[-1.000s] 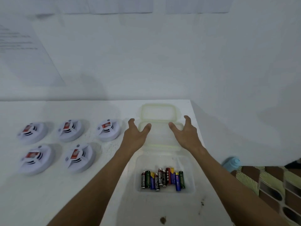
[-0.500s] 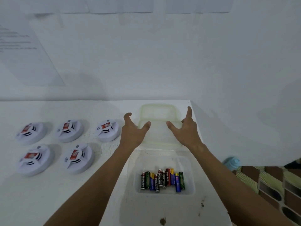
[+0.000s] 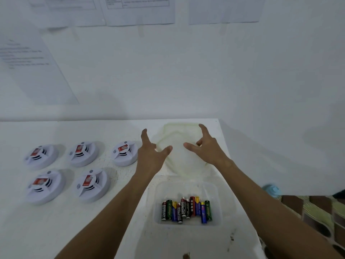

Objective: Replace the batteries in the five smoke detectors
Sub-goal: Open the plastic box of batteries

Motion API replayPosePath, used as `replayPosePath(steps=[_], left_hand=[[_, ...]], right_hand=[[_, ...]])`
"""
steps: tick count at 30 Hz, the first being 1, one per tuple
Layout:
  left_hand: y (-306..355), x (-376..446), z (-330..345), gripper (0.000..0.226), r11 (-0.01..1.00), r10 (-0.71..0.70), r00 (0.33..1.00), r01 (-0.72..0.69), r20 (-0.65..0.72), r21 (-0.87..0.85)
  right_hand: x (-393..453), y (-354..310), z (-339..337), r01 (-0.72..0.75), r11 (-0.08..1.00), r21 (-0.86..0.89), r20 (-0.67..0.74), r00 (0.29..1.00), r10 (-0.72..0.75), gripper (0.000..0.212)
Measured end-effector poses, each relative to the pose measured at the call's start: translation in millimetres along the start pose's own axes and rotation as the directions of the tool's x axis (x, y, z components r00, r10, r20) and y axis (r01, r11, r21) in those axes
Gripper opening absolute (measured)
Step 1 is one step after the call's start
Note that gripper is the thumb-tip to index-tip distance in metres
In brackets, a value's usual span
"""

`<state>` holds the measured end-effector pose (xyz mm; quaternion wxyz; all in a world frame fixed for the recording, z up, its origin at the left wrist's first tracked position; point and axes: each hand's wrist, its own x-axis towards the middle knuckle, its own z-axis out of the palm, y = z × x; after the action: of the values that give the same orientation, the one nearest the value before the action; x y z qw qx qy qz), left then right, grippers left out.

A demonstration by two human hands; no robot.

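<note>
Five white detectors [image 3: 85, 171] sit on the left part of the white surface [image 3: 56, 230] in two rows. The far row holds three: one at the left [image 3: 40, 156], one in the middle [image 3: 83, 152], and one [image 3: 124, 152] just beside the left hand. The near row holds two, at the left [image 3: 44, 186] and to its right [image 3: 91, 184]. Each shows a red label on top.

On the right part of the surface stands a clear tub [image 3: 186, 202], open at the top. Batteries [image 3: 186, 210] lie side by side on its floor, in black, green, blue, red and yellow wraps; some carry the word EVEREADY. The tub is well apart from the detectors.

Past the tub, toward the wall, lies a clear lid [image 3: 181, 161] with a yellowish rim, its outline blurred. Both hands are out over it. The left hand [image 3: 151, 152] has its fingers spread and straight, thumb pointing toward the lid's left edge. The right hand [image 3: 207, 148] is also spread, forefinger raised and thumb pointing inward, with some fingers loosely bent. Neither hand grips anything; whether fingertips touch the lid cannot be told. The bare forearms run back on either side of the tub.

Printed sheets [image 3: 140, 10] hang on the wall [image 3: 186, 71] above, and another sheet [image 3: 35, 70] hangs at the left. At the right edge, below the surface, is a small blue object [image 3: 271, 190] and a patterned floor [image 3: 317, 212].
</note>
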<state>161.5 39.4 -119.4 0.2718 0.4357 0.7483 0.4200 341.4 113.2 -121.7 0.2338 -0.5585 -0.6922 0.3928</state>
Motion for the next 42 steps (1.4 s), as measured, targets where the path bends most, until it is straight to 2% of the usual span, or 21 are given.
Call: replayPosePath(steps=[4,9,14,18,26,28,30,36,40,42], left_hand=[[1,-7,16,0.107,0.990,0.042,0.999,-0.044,-0.020,-0.131],[-3,-9,29,0.107,0.986,-0.084,0.990,0.098,0.112,-0.135],[-4,1,30,0.097,0.979,-0.094,0.986,0.117,0.138,-0.169],[-4,4,32,0.093,0.976,-0.103,0.983,0.130,0.155,-0.175],[-5,3,42,0.063,0.992,-0.078,0.996,0.081,0.038,-0.092],[-5,5,40,0.061,0.996,-0.035,0.999,0.033,-0.028,-0.078],[-5,9,36,0.065,0.999,0.014,0.997,-0.017,-0.073,-0.037],[-8,12,33,0.079,0.999,-0.030,0.998,0.028,-0.055,-0.034],[-3,18,23,0.103,0.997,-0.072,0.996,0.071,0.047,0.027],[1,30,15,0.117,0.995,-0.029,0.994,0.018,0.106,0.099]], right_hand=[[-13,5,11,-0.065,0.992,0.106,0.018,0.998,0.064,0.087],[-16,-1,18,-0.082,0.978,0.194,0.029,0.997,0.078,0.089],[-13,-3,22,-0.060,0.968,0.245,-0.031,0.997,0.069,0.085],[-12,-2,23,-0.065,0.962,0.263,0.011,0.998,0.064,0.084],[-12,-4,22,-0.075,0.973,0.218,0.060,0.996,0.063,0.079],[-12,-5,22,-0.072,0.974,0.217,0.044,0.997,0.064,0.078],[-12,-5,23,-0.069,0.974,0.216,0.016,0.998,0.067,0.077],[-11,-7,20,-0.034,0.981,0.189,-0.077,0.996,0.050,0.076],[-5,-2,15,-0.002,0.983,0.186,-0.059,0.998,0.013,0.093],[-2,-2,11,0.018,0.987,0.160,-0.030,0.999,-0.014,0.101]])
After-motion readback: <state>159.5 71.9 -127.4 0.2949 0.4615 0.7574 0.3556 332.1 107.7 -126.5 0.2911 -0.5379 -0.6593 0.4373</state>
